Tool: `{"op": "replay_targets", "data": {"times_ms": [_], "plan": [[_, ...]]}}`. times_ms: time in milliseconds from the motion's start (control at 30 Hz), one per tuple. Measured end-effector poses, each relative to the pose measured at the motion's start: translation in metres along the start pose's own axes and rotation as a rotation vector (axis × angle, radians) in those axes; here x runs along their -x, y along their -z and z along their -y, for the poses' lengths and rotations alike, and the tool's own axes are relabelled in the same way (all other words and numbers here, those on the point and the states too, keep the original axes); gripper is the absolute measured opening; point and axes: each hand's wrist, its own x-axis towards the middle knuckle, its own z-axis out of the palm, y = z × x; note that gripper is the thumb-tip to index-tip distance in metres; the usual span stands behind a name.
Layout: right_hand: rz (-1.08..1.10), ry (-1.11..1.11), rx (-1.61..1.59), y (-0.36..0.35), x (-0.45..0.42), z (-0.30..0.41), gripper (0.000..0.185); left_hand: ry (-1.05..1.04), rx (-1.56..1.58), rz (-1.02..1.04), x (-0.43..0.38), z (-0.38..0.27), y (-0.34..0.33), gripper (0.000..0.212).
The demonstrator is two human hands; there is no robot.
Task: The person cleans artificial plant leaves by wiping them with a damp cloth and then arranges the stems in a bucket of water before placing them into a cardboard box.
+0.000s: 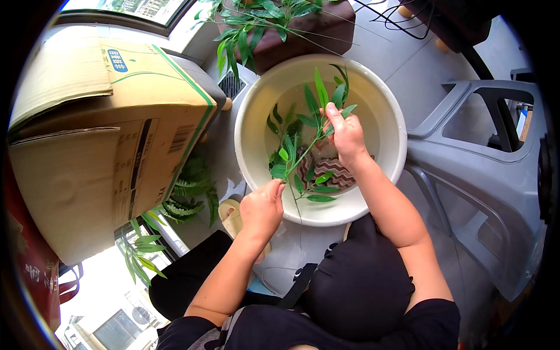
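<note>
A leafy green branch slants over a large white plastic basin that holds water. At the branch's lower end, above the basin's near rim, my left hand pinches the stem. My right hand grips the branch higher up among its leaves, thumb on top. Under the branch, a patterned cloth with zigzag stripes lies in the water. More leaves show at the basin's left side; whether they belong to the held branch I cannot tell.
Beyond the basin, leafy branches lie on a brown stool. A large cardboard box stands left, with a fern beside it. At the right is a grey plastic chair. Slippers are on the tiled floor below the basin.
</note>
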Motion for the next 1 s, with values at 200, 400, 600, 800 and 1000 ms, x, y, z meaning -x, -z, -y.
{"op": "replay_targets", "data": {"times_ms": [200,400,600,800,1000], "plan": [[-0.04,-0.007,-0.257,0.033,-0.009,0.009,0.033,-0.059,-0.199,0.035,0.004,0.0,0.016,0.012],[-0.106,-0.033,-0.176,0.047,-0.004,0.014,0.032,0.199,0.128,0.3,0.024,0.028,0.038,0.015],[-0.008,-0.088,-0.12,0.045,0.01,0.003,0.026,0.352,0.154,0.405,0.024,0.024,0.055,0.017],[0.182,-0.144,0.086,0.043,0.022,0.003,0.02,0.504,0.763,0.457,0.038,0.02,0.066,0.019],[0.214,-0.095,0.162,0.038,0.043,0.022,0.017,0.545,0.553,0.554,0.059,0.052,0.036,0.021]]}}
